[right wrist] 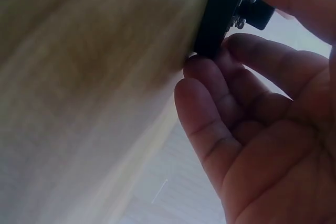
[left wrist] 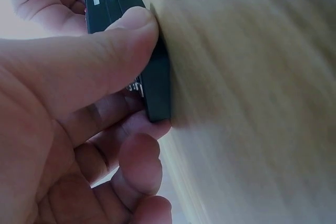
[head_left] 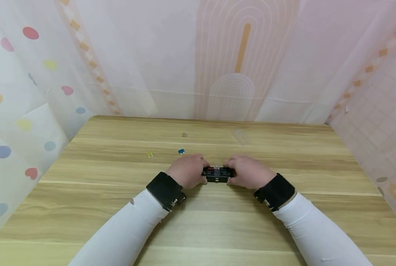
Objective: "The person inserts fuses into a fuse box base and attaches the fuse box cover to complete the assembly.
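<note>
White sleeves nearest; I'm seeing left hand [head_left: 188,170] and right hand [head_left: 247,172] fingers clamping the black fuse block [head_left: 217,174] on the surface [head_left: 198,221]. Uneven squeeze could be tipping it.

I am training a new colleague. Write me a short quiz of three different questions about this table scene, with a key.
1. True or false: both hands grip the black block.
2. Which small piece lies nearest the left hand: A yellow, B blue, C brown?
3. Fill in: the black block rests on the ____ table.

Key
1. True: the left hand and right hand hold the black block by its ends.
2. B: the blue piece; the yellow piece and brown piece lie farther.
3. Wooden table.
</note>
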